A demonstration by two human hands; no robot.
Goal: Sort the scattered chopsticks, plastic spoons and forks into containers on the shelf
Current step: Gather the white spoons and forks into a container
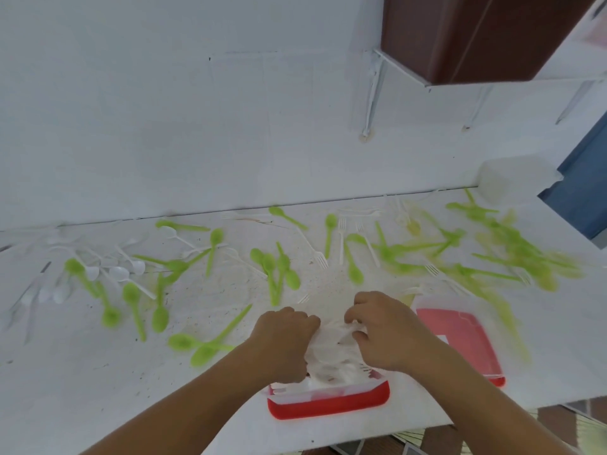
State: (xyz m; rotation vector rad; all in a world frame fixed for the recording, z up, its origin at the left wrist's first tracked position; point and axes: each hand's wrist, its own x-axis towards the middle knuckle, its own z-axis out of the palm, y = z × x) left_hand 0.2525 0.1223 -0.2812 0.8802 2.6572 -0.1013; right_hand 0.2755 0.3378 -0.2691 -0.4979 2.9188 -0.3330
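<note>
White worktop (98, 372) lies strewn with green spoons (274, 274) and forks (320, 257). My left grip (284, 336) and right grip (384, 333), fingers curled, clutch white cutlery (331, 353) over the red container (328, 403). Next, I judge: settle it inside, then gather more.
</note>
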